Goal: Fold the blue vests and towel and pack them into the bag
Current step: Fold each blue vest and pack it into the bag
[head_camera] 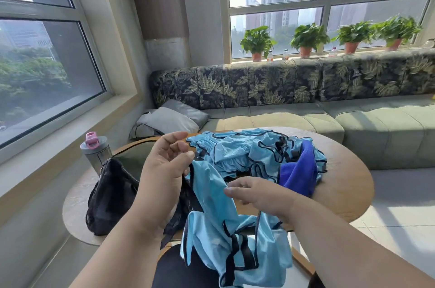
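A light blue vest (pixel 211 196) with black trim hangs crumpled in front of me, over the table's near edge and my lap. My left hand (pixel 162 170) is raised and pinches its black-edged strap at the top. My right hand (pixel 256 193) pinches the vest's fabric just to the right, lower down. A heap of more light blue vests (pixel 244 153) lies on the round wooden table (pixel 346 184). A dark blue towel (pixel 299 172) lies bunched on the heap's right side. A black bag (pixel 110 196) sits on the table's left part, beside my left forearm.
A grey bottle with a pink lid (pixel 95 153) stands behind the bag. A green sofa (pixel 353 123) with leaf-print backrest and grey cushions (pixel 174 118) runs behind the table. Potted plants (pixel 306 39) line the window sill. Tiled floor (pixel 400 229) lies to the right.
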The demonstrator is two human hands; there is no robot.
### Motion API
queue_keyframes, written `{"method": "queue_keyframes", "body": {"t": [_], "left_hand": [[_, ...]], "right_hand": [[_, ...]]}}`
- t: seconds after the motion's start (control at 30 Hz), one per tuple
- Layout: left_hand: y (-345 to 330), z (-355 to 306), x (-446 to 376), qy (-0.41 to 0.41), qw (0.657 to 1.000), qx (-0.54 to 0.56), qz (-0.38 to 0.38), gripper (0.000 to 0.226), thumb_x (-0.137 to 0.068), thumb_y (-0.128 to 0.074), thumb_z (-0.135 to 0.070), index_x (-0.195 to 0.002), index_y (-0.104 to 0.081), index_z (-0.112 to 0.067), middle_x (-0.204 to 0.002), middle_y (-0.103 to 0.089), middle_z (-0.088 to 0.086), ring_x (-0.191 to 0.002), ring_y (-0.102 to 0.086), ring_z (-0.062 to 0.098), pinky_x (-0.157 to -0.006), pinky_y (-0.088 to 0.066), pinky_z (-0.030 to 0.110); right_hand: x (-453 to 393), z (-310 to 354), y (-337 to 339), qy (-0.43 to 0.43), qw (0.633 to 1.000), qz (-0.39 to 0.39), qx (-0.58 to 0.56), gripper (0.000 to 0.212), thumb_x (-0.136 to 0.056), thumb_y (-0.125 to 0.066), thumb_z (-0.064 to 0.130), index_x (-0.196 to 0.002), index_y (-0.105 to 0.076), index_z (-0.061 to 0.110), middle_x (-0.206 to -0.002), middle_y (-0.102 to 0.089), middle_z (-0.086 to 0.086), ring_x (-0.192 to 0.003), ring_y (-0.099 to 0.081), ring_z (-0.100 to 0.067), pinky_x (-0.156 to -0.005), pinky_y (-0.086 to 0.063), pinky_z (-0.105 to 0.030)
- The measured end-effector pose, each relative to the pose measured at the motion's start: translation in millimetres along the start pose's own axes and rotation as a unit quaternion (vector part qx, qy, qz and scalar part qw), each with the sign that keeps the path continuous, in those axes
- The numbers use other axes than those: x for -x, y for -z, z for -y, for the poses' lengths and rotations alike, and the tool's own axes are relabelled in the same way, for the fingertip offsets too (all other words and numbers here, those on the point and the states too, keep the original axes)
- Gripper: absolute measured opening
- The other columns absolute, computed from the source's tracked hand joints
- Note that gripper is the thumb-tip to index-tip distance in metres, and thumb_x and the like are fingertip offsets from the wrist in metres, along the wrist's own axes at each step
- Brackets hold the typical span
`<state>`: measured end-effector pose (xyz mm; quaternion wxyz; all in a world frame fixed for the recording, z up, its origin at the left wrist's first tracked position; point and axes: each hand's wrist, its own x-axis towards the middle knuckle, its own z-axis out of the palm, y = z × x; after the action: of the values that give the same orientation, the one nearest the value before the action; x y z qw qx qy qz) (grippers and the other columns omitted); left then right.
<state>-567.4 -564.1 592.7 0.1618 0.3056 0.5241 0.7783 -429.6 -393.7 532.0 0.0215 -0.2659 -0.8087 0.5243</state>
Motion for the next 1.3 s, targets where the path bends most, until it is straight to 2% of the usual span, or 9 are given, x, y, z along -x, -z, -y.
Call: {"method": "queue_keyframes", "body": {"t": [0.13,0.33,0.47,0.7,0.8,0.93,1.13,1.2,1.3], "left_hand": [[-5.4,2.3,4.9,0.020,0.999,0.032,0.027,0.038,-0.088,-0.060,0.014,-0.109,-0.068,-0.017,-0.082,-0.060,-0.006,-0.064,-0.047,0.007,-0.055,-0.040,0.019],[27.4,1.5,-4.6,0.019,0.998,-0.051,-0.041,0.040,-0.092,-0.050,0.017,-0.112,-0.066,-0.014,-0.076,-0.054,-0.008,-0.060,-0.042,0.006,-0.052,-0.035,0.018],[46.5,10.5,-13.3,0.051,0.986,-0.146,-0.056,0.038,-0.091,-0.062,0.011,-0.120,-0.066,-0.013,-0.077,-0.054,-0.006,-0.070,-0.048,0.011,-0.067,-0.041,0.026],[55.0,27.4,-6.3,0.166,0.935,-0.313,0.024,0.050,-0.075,-0.076,-0.009,-0.116,-0.067,-0.036,-0.106,-0.065,-0.001,-0.094,-0.065,0.018,-0.076,-0.049,0.027],[60.0,26.4,-5.9,0.227,0.887,-0.385,0.120,0.050,-0.074,-0.080,-0.014,-0.118,-0.068,-0.034,-0.103,-0.074,0.000,-0.093,-0.072,0.020,-0.081,-0.057,0.035],[55.0,25.7,-1.7,0.254,0.842,-0.442,0.176,0.050,-0.069,-0.073,-0.030,-0.118,-0.066,-0.036,-0.098,-0.078,-0.008,-0.093,-0.075,0.016,-0.090,-0.060,0.040],[23.2,26.3,6.6,0.167,0.888,-0.365,0.224,0.065,-0.082,-0.087,-0.040,-0.138,-0.056,-0.048,-0.133,-0.061,-0.020,-0.121,-0.057,-0.002,-0.098,-0.048,0.020],[11.4,35.6,10.1,0.161,0.901,-0.316,0.248,0.062,-0.084,-0.086,-0.041,-0.140,-0.059,-0.046,-0.135,-0.066,-0.016,-0.129,-0.058,0.008,-0.111,-0.046,0.034],[-1.1,48.1,17.4,0.186,0.928,-0.190,0.261,0.032,-0.095,-0.077,-0.028,-0.124,-0.071,-0.015,-0.121,-0.076,0.011,-0.121,-0.068,0.039,-0.107,-0.052,0.055]], "right_hand": [[-7.8,4.6,-21.4,0.044,0.996,0.025,-0.068,0.026,-0.100,-0.067,0.040,-0.109,-0.074,0.016,-0.101,-0.078,-0.007,-0.084,-0.067,-0.017,-0.083,-0.058,-0.041],[-4.6,3.9,14.5,0.100,0.965,-0.187,-0.157,0.032,-0.102,-0.058,0.040,-0.098,-0.069,0.011,-0.098,-0.070,-0.029,-0.079,-0.060,-0.024,-0.078,-0.048,-0.043],[7.9,25.4,30.3,0.153,0.920,-0.228,-0.278,0.027,-0.107,-0.056,0.038,-0.098,-0.073,0.018,-0.100,-0.077,-0.010,-0.088,-0.068,-0.022,-0.088,-0.054,-0.044],[29.7,46.6,42.8,0.241,0.886,-0.362,-0.161,0.033,-0.107,-0.055,0.036,-0.090,-0.062,0.009,-0.069,-0.047,-0.001,-0.063,-0.040,-0.013,-0.056,-0.035,-0.027],[32.8,52.0,42.1,0.258,0.880,-0.367,-0.156,0.026,-0.107,-0.058,0.031,-0.092,-0.064,0.010,-0.059,-0.038,0.014,-0.055,-0.031,-0.007,-0.049,-0.030,-0.020],[33.1,55.6,34.8,0.272,0.883,-0.344,-0.165,0.019,-0.105,-0.060,0.029,-0.093,-0.067,0.016,-0.066,-0.047,0.007,-0.059,-0.037,-0.010,-0.052,-0.033,-0.023],[25.7,54.9,20.8,0.292,0.912,-0.243,-0.158,0.017,-0.104,-0.063,0.023,-0.089,-0.068,0.020,-0.062,-0.042,0.006,-0.053,-0.030,-0.010,-0.048,-0.026,-0.023],[21.9,51.5,13.6,0.297,0.919,-0.213,-0.149,0.015,-0.103,-0.066,0.024,-0.088,-0.068,0.020,-0.067,-0.047,0.002,-0.059,-0.035,-0.013,-0.054,-0.030,-0.027],[19.0,48.2,6.0,0.288,0.927,-0.174,-0.164,0.020,-0.091,-0.071,0.040,-0.090,-0.070,0.020,-0.076,-0.050,-0.011,-0.069,-0.038,-0.023,-0.064,-0.032,-0.041]]}}
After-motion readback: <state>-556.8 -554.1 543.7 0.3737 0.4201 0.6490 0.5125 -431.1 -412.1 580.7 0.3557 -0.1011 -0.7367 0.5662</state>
